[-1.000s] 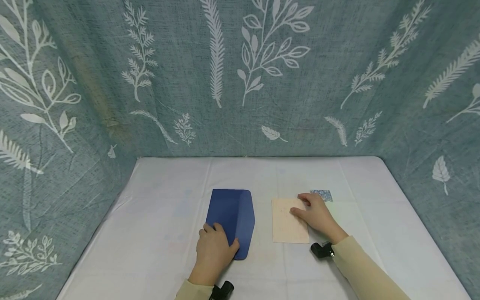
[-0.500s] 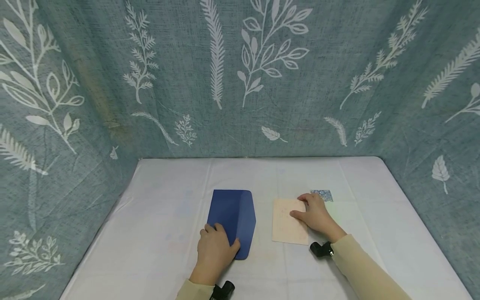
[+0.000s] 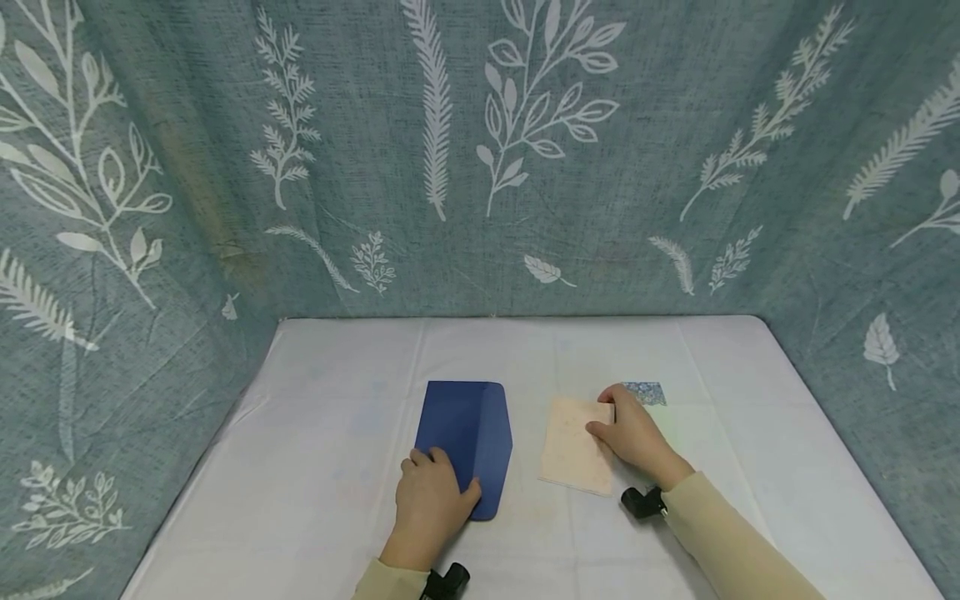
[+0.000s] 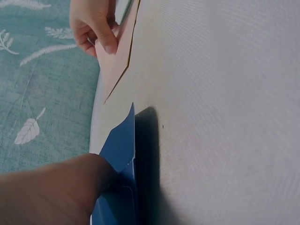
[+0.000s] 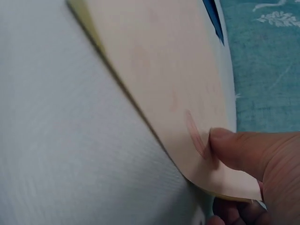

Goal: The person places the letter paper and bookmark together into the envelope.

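Observation:
A dark blue envelope with its flap unfolded to the right lies on the white tablecloth. My left hand rests on its near part, the thumb on the flap; in the left wrist view the flap stands up from the cloth with a shadow below. To the right, my right hand pinches the upper right corner of a peach sheet of paper. The right wrist view has the thumb on top of the peach sheet, fingers beneath, and that end bent upward.
Beyond the right hand lies a small blue patterned piece. A pale green sheet is partly covered by that hand. A teal curtain with white leaf prints hangs behind and beside the table.
The peach sheet has turned slightly, its near edge swinging left and toward me, while my right hand shifted a little right. My left hand and the envelope have kept their place.

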The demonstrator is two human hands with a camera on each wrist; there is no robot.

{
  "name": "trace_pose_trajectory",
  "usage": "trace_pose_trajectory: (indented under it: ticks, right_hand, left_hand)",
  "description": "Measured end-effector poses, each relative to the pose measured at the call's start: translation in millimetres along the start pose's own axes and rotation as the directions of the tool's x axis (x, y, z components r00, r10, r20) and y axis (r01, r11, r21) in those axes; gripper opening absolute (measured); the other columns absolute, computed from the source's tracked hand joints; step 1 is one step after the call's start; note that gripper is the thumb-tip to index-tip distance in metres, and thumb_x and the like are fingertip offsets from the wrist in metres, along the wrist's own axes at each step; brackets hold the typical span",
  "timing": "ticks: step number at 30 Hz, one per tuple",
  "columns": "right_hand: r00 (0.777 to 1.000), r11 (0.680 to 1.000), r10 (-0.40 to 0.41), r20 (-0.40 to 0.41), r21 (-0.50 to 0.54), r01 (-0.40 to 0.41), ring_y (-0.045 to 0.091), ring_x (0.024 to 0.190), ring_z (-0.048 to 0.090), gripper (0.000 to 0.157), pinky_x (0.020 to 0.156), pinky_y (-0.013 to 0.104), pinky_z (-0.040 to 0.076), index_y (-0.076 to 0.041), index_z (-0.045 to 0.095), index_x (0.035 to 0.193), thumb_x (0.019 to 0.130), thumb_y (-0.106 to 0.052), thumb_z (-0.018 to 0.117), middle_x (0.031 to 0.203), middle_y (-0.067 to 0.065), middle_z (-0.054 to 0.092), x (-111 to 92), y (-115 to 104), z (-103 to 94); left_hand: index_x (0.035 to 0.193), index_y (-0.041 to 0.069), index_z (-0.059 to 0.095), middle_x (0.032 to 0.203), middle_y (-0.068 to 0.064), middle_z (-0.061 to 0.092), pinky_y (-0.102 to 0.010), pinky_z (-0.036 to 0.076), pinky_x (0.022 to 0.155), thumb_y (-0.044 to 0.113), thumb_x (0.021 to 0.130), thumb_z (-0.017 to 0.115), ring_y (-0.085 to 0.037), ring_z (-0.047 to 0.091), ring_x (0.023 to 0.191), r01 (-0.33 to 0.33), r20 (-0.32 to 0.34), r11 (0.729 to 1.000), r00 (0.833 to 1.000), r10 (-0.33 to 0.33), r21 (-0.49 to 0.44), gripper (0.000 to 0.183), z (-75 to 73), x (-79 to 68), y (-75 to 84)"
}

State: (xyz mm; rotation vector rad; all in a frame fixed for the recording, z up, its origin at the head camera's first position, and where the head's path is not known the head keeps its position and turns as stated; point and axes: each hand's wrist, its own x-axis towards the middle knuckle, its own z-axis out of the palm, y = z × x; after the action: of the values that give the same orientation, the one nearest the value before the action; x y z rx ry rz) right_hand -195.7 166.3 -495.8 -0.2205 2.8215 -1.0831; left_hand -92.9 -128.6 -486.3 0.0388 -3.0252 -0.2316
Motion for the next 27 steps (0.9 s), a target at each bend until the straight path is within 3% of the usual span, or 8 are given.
trace_pose_trajectory:
  ticks: [5, 10, 18, 27]
  right_hand:
    - [1.0, 1.0, -0.016, 0.015, -0.013, 0.016, 0.02, 0.074, 0.048, 0.032, 0.066, 0.036, 0.042, -0.002, 0.054, 0.117, 0.091, -0.015, 0.068, 0.09, 0.007, 0.054, -2.8, -4.2, -1.8]
    - [0.999, 0.998, -0.052, -0.004, -0.035, 0.052, 0.019, 0.069, 0.046, 0.026, 0.06, 0.034, 0.039, -0.001, 0.059, 0.119, 0.095, -0.013, 0.061, 0.083, 0.006, 0.053, -3.7, -6.0, -3.8]
    - [0.998, 0.997, -0.042, -0.036, 0.069, 0.044, 0.03, 0.099, 0.06, 0.025, 0.071, 0.038, 0.051, -0.006, 0.06, 0.121, 0.101, -0.019, 0.052, 0.118, 0.016, 0.058, -5.0, -3.6, -6.7]
    - [0.998, 0.978, 0.021, -0.058, 0.207, -0.008, 0.033, 0.105, 0.058, 0.028, 0.073, 0.038, 0.05, -0.009, 0.061, 0.123, 0.102, -0.023, 0.051, 0.117, 0.016, 0.055, 1.5, -10.4, -0.1]
  left_hand:
    - [0.12, -0.019, 0.055, 0.108, -0.042, 0.052, -0.043, 0.053, 0.054, 0.051, 0.078, 0.071, -0.049, 0.057, 0.092, 0.011, 0.011, 1.0, 1.0, -0.011, 0.003, 0.083, 1.5, -0.9, -0.9]
    - [0.119, -0.019, 0.055, 0.11, -0.043, 0.052, -0.044, 0.054, 0.055, 0.052, 0.078, 0.071, -0.05, 0.057, 0.094, 0.006, -0.002, 1.0, 1.0, -0.006, 0.011, 0.083, 2.3, -2.0, -2.2]
    - [0.119, -0.018, 0.056, 0.11, -0.043, 0.052, -0.044, 0.054, 0.054, 0.052, 0.079, 0.07, -0.05, 0.057, 0.094, -0.006, -0.015, 1.0, 1.0, 0.006, 0.014, 0.082, 3.3, -3.5, -4.1]
    - [0.119, -0.017, 0.057, 0.112, -0.043, 0.053, -0.046, 0.054, 0.057, 0.053, 0.079, 0.069, -0.051, 0.056, 0.095, -0.011, -0.035, 1.0, 0.999, 0.011, -0.005, 0.082, 6.5, -4.8, -4.5]
